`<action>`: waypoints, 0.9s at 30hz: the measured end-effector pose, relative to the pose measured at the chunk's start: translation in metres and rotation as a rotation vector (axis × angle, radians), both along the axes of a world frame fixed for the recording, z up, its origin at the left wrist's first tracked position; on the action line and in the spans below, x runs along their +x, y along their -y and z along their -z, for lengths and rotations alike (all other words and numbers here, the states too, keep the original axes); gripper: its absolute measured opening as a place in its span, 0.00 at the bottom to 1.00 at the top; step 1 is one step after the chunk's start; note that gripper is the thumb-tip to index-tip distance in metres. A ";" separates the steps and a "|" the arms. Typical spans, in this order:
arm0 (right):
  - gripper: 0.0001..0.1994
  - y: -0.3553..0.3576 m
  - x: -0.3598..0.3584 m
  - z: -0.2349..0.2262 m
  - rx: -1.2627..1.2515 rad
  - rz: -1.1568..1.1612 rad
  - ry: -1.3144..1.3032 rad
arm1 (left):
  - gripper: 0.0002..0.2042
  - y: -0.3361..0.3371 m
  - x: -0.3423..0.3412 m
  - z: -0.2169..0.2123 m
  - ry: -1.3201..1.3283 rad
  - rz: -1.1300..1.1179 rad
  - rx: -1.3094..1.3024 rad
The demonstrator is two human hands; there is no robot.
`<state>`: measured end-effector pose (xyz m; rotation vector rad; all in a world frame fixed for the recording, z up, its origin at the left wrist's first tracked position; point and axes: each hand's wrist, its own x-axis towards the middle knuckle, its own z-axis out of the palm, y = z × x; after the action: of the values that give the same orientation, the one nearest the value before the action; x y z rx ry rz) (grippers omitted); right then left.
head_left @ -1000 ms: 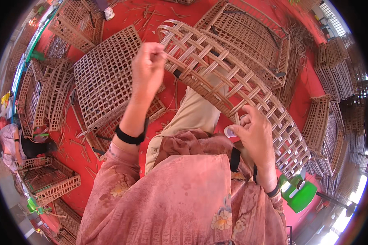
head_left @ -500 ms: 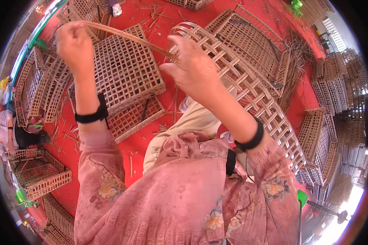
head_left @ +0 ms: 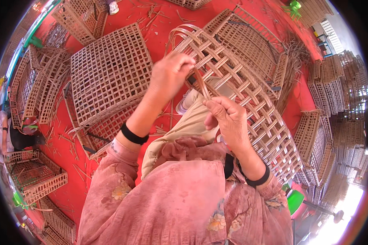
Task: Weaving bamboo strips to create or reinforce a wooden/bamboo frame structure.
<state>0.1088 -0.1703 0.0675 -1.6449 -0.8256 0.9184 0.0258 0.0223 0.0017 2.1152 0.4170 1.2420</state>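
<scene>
A long open-weave rattan panel (head_left: 262, 109) slants beside my legs, from the upper middle down to the right, with loose loops of cane at its far end. At its left edge, my left hand (head_left: 167, 75) is closed in a pinch by the upper end of a brown rattan strip (head_left: 201, 83); the fingertips are partly hidden. Closer to my body, my right hand (head_left: 231, 118) pinches the same strip between thumb and fingers. Between the two hands the strip runs short and slanting, against the weave.
A lattice basket (head_left: 110, 73) lies on the red floor (head_left: 173, 18) at the left, over another one. More woven baskets (head_left: 249, 45) stand beyond the panel, and tall stacks (head_left: 335, 81) rise at the right. A seated person (head_left: 4, 130) is at the far left. Cane scraps litter the floor.
My left hand has come from the upper left, where it held the strip stretched out, to the panel's edge. My right hand has moved down toward me and closed on the strip.
</scene>
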 end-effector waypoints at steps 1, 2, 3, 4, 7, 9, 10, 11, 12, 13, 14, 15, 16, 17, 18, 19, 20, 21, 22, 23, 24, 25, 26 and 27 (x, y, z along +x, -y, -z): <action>0.11 0.002 0.001 0.002 -0.080 0.064 -0.035 | 0.07 0.008 0.001 0.006 -0.092 -0.038 0.012; 0.11 0.002 0.000 0.005 -0.073 0.086 -0.053 | 0.05 0.013 0.001 0.008 -0.199 -0.068 0.012; 0.11 0.000 0.001 0.008 -0.066 0.084 -0.057 | 0.05 0.014 0.000 0.009 -0.187 -0.073 0.033; 0.12 -0.002 0.002 0.010 -0.077 0.089 -0.064 | 0.05 0.016 -0.002 0.008 -0.250 -0.112 0.038; 0.14 -0.014 0.008 0.014 -0.105 0.071 -0.081 | 0.05 0.014 -0.005 0.002 -0.347 -0.175 0.101; 0.15 -0.021 0.014 0.016 -0.118 0.052 -0.083 | 0.05 0.010 -0.004 -0.003 -0.373 -0.196 0.163; 0.15 -0.024 0.016 0.016 -0.143 0.040 -0.105 | 0.06 0.008 -0.003 -0.004 -0.340 -0.180 0.098; 0.15 -0.026 0.018 0.016 -0.143 0.027 -0.120 | 0.07 0.005 -0.002 -0.005 -0.310 -0.157 0.025; 0.15 -0.026 0.019 0.015 -0.162 0.028 -0.122 | 0.07 0.004 -0.001 -0.005 -0.303 -0.165 0.040; 0.14 -0.026 0.019 0.015 -0.173 0.045 -0.132 | 0.08 0.003 0.000 -0.006 -0.323 -0.148 0.057; 0.14 -0.026 0.019 0.014 -0.222 0.067 -0.140 | 0.09 0.001 0.000 -0.006 -0.339 -0.140 0.071; 0.14 -0.025 0.018 0.014 -0.183 0.057 -0.140 | 0.09 0.000 0.000 -0.007 -0.341 -0.135 0.075; 0.14 -0.025 0.017 0.013 -0.186 0.066 -0.121 | 0.10 -0.003 0.001 -0.008 -0.451 -0.138 0.116; 0.13 -0.025 0.016 0.013 -0.191 0.076 -0.103 | 0.11 -0.005 0.001 -0.008 -0.573 -0.128 0.154; 0.13 -0.026 0.015 0.013 -0.191 0.074 -0.101 | 0.11 -0.009 0.000 -0.010 -0.560 -0.142 0.156; 0.13 -0.026 0.013 0.012 -0.209 0.083 -0.095 | 0.10 -0.016 -0.001 -0.012 -0.479 -0.039 -0.041; 0.13 -0.028 0.012 0.012 -0.220 0.092 -0.082 | 0.10 -0.023 -0.001 -0.014 -0.392 0.066 -0.236; 0.13 -0.030 0.011 0.011 -0.224 0.092 -0.083 | 0.10 -0.028 -0.002 -0.015 -0.387 0.064 -0.235; 0.13 -0.032 0.010 0.010 -0.221 0.084 -0.066 | 0.10 -0.032 -0.003 -0.016 -0.389 0.112 -0.393; 0.13 -0.034 0.009 0.009 -0.243 0.083 -0.046 | 0.11 -0.035 -0.005 -0.016 -0.369 0.166 -0.557; 0.13 -0.036 0.008 0.008 -0.221 0.071 -0.048 | 0.11 -0.037 -0.006 -0.016 -0.314 0.205 -0.606; 0.12 -0.038 0.009 0.007 -0.224 0.066 -0.010 | 0.11 -0.039 -0.006 -0.016 -0.317 0.196 -0.592; 0.12 -0.041 0.009 0.006 -0.215 0.060 0.031 | 0.11 -0.040 -0.007 -0.016 -0.285 0.227 -0.612; 0.12 -0.044 0.010 0.007 -0.225 0.060 0.034 | 0.11 -0.041 -0.008 -0.016 -0.267 0.263 -0.650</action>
<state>0.1184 -0.1263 0.0610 -1.8743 -0.7113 0.9711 0.0177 0.0636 0.0172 1.6944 0.5487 0.5649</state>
